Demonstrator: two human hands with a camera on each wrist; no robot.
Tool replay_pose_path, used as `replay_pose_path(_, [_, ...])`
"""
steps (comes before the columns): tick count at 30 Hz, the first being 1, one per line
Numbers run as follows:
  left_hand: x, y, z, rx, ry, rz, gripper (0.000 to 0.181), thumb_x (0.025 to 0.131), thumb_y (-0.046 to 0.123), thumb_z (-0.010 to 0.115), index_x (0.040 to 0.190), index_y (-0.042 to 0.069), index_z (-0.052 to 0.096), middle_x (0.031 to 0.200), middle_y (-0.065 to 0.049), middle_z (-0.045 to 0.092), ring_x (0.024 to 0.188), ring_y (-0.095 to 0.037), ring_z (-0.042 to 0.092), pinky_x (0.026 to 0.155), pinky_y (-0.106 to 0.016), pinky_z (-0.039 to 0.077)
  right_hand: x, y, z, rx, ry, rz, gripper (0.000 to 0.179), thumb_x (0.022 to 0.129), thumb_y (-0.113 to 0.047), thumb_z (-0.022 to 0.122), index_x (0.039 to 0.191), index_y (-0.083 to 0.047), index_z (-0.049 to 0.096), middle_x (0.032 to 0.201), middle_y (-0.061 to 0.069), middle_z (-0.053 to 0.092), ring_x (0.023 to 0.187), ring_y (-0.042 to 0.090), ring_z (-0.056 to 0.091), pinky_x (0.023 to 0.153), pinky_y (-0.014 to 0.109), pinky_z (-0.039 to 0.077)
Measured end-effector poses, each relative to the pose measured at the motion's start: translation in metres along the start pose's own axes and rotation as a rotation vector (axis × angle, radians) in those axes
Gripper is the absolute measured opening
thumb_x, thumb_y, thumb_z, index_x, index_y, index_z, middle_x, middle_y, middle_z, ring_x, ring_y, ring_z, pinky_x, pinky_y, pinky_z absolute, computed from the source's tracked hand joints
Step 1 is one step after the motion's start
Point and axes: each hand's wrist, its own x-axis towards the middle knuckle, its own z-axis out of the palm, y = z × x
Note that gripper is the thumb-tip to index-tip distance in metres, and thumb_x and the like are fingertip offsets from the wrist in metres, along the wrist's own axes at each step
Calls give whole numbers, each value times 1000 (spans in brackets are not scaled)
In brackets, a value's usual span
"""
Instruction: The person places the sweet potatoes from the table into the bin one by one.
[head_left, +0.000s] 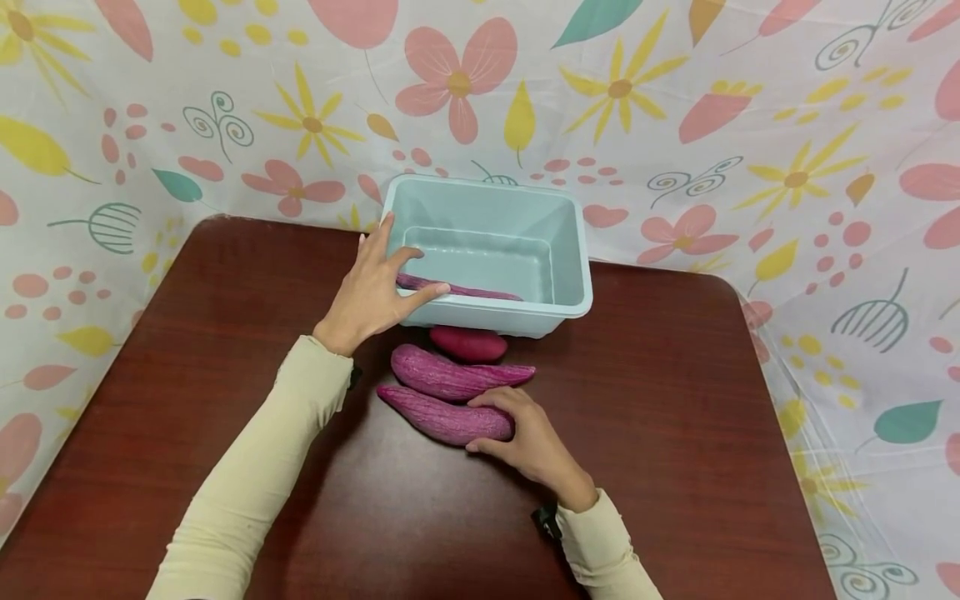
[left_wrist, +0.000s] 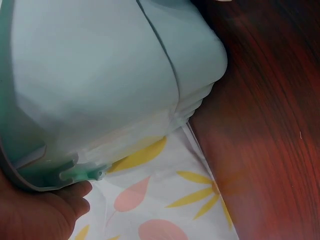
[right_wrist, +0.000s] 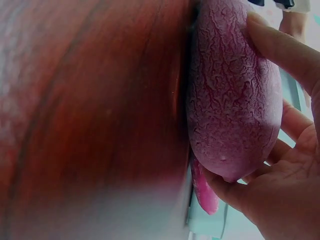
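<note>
My left hand (head_left: 367, 292) holds the left front corner of a light blue plastic bin (head_left: 577, 250), its fingers spread over the rim. In the left wrist view, fingertips (left_wrist: 82, 197) show beneath the rim. My right hand (head_left: 540, 437) grips the blunt right end of the nearest purple sweet potato (head_left: 442, 419), which lies on the table. Its wrinkled skin fills much of the right wrist view, between thumb and fingers. Just behind lies a second purple sweet potato (head_left: 450, 377). Inside the bin, along the front wall, another purple one (head_left: 472, 291) is partly hidden.
A smooth dark red tuber (head_left: 468, 344) lies close against the bin's front, partly beneath its overhang. Everything stands on a dark brown wooden table (head_left: 675, 433). Flower-printed white cloth (head_left: 637, 142) rises behind the bin and along both sides of the table.
</note>
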Motion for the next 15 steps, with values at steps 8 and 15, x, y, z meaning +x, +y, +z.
replay_pose_path(8, [3,0,-2,-6,11,6,75,84,73,63,126,11,65,170,-18,6,158,-40,11,128,-60,8,3,1,1,-3,19,-16,46,75,-30,90,116,-24,70,117,-8,69,118,14,59,104,35,49])
replay_pose_path(15, [-1,0,-1,-27,15,10,74,84,71,66,126,10,65,170,-18,8,159,-37,10,128,-61,7,0,-1,2,3,18,-18,45,75,-30,90,115,-25,71,117,-8,69,117,13,59,103,35,49])
